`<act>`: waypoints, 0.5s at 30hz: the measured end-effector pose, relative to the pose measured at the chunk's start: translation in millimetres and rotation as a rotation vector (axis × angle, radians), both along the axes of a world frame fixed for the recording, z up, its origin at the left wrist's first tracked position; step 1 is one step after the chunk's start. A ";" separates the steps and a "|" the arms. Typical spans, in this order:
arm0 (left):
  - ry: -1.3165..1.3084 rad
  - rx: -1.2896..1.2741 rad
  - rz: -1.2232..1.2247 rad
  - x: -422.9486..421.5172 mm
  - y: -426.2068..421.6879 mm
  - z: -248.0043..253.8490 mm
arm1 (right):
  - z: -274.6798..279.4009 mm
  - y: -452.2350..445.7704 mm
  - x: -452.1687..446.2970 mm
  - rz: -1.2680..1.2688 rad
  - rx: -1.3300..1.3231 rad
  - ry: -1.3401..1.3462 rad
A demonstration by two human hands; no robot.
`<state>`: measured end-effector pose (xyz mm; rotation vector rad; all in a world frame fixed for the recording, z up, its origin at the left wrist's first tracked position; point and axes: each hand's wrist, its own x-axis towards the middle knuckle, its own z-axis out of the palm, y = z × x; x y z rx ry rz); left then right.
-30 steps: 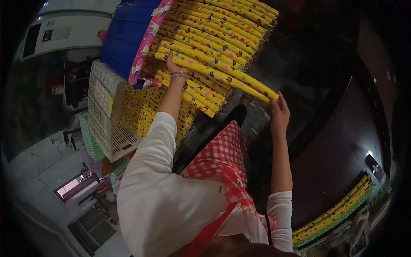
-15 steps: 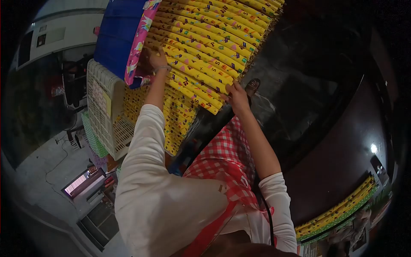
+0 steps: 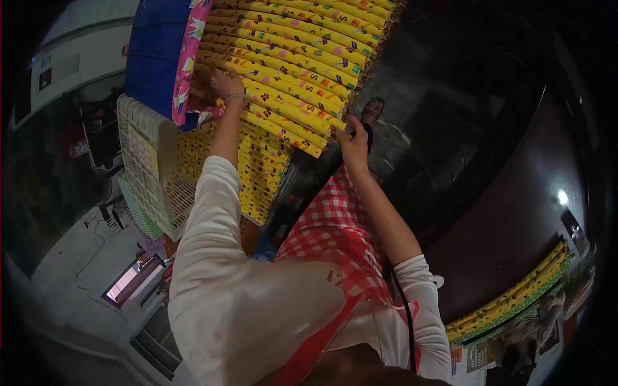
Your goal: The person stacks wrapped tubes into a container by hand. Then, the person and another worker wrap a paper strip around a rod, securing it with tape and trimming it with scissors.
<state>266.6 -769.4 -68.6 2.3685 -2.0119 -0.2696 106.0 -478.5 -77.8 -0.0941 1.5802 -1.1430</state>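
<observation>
A stack of yellow printed wrapping paper rolls (image 3: 283,67) lies side by side at the top of the head view. My left hand (image 3: 226,85) is closed over the left part of one roll near the stack's lower edge, its fingertips partly hidden. At the right end of that roll, my right hand (image 3: 353,145) holds on with thumb and fingers. A pink printed strip (image 3: 190,61) edges a blue bin (image 3: 154,61) just left of my left hand.
Below the bin stands a cream plastic crate (image 3: 145,157). More yellow rolls (image 3: 261,170) lie under the stack. A dark table (image 3: 502,238) is at the right, with yellow and green rolls (image 3: 515,296) along its edge. A shoe (image 3: 373,109) shows on the dark floor.
The whole view has shifted, so the stack, bin and crate sit further left. Both hands stay on the roll, with the right thumb now lifted slightly more upright.
</observation>
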 end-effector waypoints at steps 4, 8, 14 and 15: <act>-0.018 0.028 0.447 -1.7 1.9 0.3 | 0.0 6.0 4.0 -0.057 0.024 -0.068; 0.298 0.036 0.471 7.5 0.9 12.4 | 0.4 2.2 22.7 -0.149 -0.136 -0.258; 0.156 0.192 0.401 25.5 -18.1 -0.1 | 7.2 -12.9 19.8 -0.052 -0.140 -0.358; 0.101 0.165 0.401 19.3 -14.8 3.9 | -7.9 -8.2 21.3 -0.097 -0.210 -0.413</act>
